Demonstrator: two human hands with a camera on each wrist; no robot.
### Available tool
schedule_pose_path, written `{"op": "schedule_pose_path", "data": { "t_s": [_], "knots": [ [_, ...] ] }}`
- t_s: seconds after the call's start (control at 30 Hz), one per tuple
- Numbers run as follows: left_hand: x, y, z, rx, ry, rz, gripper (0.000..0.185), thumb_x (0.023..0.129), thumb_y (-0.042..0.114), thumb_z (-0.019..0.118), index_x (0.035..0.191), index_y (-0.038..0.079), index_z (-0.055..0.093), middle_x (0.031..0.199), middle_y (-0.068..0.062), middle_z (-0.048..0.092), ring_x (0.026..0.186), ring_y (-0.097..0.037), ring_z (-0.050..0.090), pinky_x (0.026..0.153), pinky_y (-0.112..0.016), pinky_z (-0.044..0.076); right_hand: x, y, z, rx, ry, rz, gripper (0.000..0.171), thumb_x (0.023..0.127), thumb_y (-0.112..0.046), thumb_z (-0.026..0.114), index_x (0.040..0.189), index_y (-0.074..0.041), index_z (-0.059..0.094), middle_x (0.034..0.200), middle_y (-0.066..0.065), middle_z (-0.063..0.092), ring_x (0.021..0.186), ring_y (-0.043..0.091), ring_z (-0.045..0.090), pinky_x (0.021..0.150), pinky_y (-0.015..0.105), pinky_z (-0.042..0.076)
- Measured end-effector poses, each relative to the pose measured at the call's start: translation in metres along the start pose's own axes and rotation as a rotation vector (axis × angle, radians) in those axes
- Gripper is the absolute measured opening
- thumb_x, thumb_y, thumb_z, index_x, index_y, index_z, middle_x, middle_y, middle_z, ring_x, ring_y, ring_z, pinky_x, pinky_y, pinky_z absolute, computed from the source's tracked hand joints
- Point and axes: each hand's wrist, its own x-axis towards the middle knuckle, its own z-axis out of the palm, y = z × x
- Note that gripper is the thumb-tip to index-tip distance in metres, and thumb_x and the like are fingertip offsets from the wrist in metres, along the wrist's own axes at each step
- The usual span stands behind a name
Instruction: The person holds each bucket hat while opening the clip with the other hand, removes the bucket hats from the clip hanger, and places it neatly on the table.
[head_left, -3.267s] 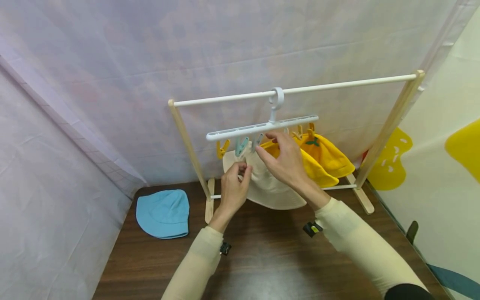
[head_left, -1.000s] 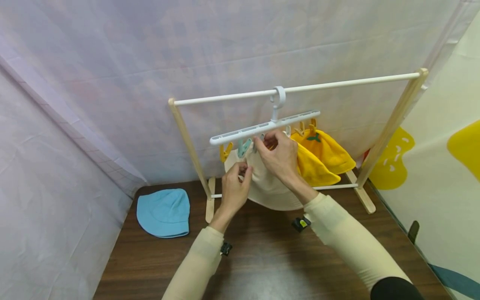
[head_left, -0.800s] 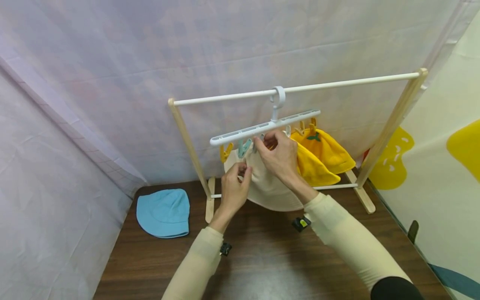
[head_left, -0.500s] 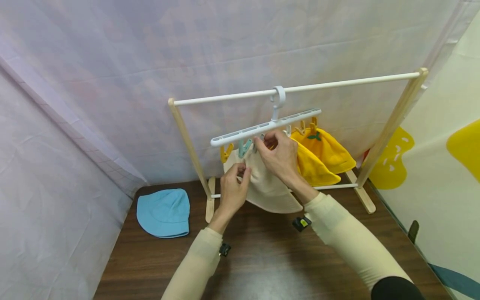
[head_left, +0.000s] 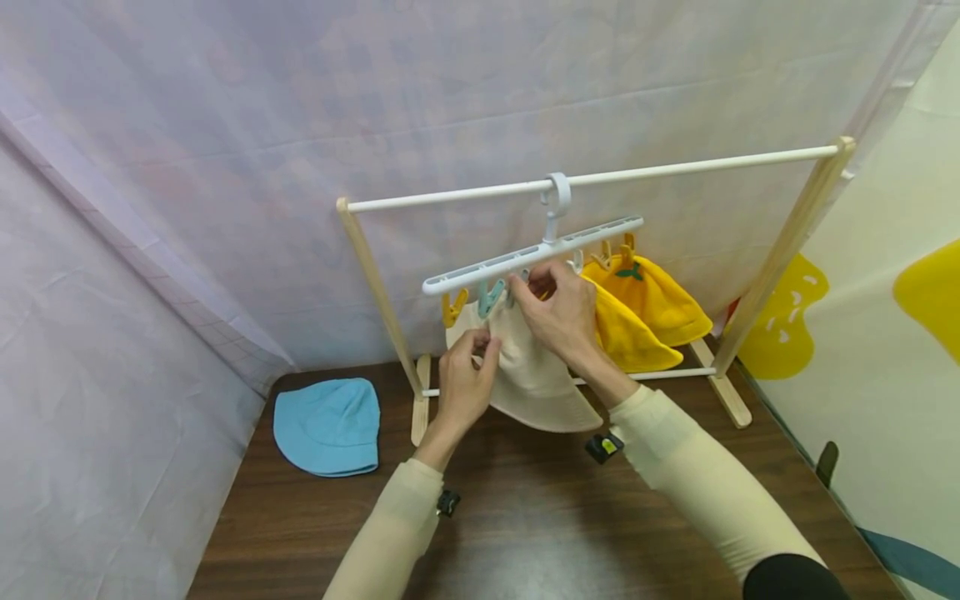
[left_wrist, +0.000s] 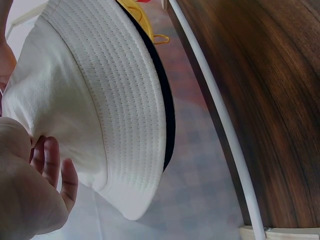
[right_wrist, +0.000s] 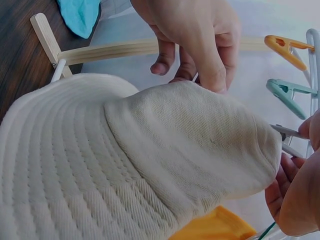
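Note:
Both hands hold up a cream bucket hat (head_left: 532, 375) under a white clip hanger (head_left: 525, 254) that hangs from the rack's white rail (head_left: 675, 169). My left hand (head_left: 483, 342) pinches the hat's crown from the left; the right wrist view shows this left hand (right_wrist: 200, 60) on the cream hat (right_wrist: 125, 165). My right hand (head_left: 528, 283) pinches a grey clip (right_wrist: 287, 132) at the crown's tip, just under the hanger. In the left wrist view, the hat's brim (left_wrist: 100, 100) fills the frame beside my left hand (left_wrist: 35, 185).
Teal (head_left: 489, 296) and orange (head_left: 452, 307) clips hang free to the left of the grey one. Two yellow hats (head_left: 637, 321) are clipped on the hanger's right end. A blue hat (head_left: 326, 427) lies flat on the dark wooden table (head_left: 525, 517). Sheeting walls stand close behind and on both sides.
Over three seconds my right hand rose a little to the clip and the hanger tilted more. In the last second the hands stayed put and the hat's brim sagged slightly.

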Motion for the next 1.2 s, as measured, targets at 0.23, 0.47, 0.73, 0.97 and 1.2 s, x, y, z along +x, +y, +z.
{"op": "schedule_pose_path", "data": {
  "t_s": [0.23,0.47,0.73,0.97,1.2],
  "knots": [
    [-0.002,0.001,-0.002,-0.002,0.014,0.028,0.014,0.107,0.015,0.075,0.107,0.001,0.077,0.095,-0.014,0.083,0.085,-0.028,0.081,0.069,-0.033,0.064,0.000,0.000,0.000,-0.007,0.001,-0.004,0.029,0.096,-0.031,0.085,0.097,-0.004,0.076,0.092,0.016,0.082,0.081,0.031,0.074,0.075,0.029,0.052],
    [-0.003,0.000,-0.003,-0.018,-0.005,0.011,0.015,0.108,0.015,0.074,0.109,0.000,0.077,0.097,-0.016,0.083,0.088,-0.031,0.081,0.072,-0.049,0.068,0.000,-0.001,-0.001,0.001,-0.011,-0.009,0.028,0.097,-0.030,0.085,0.098,-0.004,0.076,0.092,0.016,0.082,0.080,0.030,0.074,0.074,0.028,0.052],
    [-0.006,-0.001,-0.005,-0.007,-0.010,0.020,0.014,0.109,0.015,0.074,0.109,0.001,0.077,0.096,-0.014,0.083,0.087,-0.029,0.081,0.070,-0.042,0.067,0.000,-0.001,-0.001,0.002,-0.007,-0.010,0.028,0.097,-0.031,0.085,0.098,-0.004,0.076,0.092,0.016,0.081,0.079,0.029,0.073,0.073,0.029,0.053],
    [-0.008,-0.002,-0.007,-0.005,-0.019,0.023,0.015,0.109,0.015,0.073,0.109,0.000,0.077,0.096,-0.015,0.083,0.087,-0.030,0.081,0.070,-0.043,0.067,0.000,-0.002,-0.001,0.000,-0.009,-0.001,0.028,0.097,-0.031,0.085,0.097,-0.005,0.075,0.091,0.016,0.081,0.079,0.028,0.073,0.075,0.032,0.053],
    [-0.010,-0.002,-0.010,0.015,-0.032,0.027,0.014,0.109,0.015,0.074,0.109,0.001,0.077,0.095,-0.014,0.082,0.085,-0.029,0.080,0.069,-0.035,0.065,0.000,-0.003,-0.002,-0.001,-0.027,0.006,0.028,0.098,-0.032,0.084,0.098,-0.006,0.075,0.091,0.014,0.080,0.079,0.026,0.071,0.074,0.029,0.052]
  ]
}}
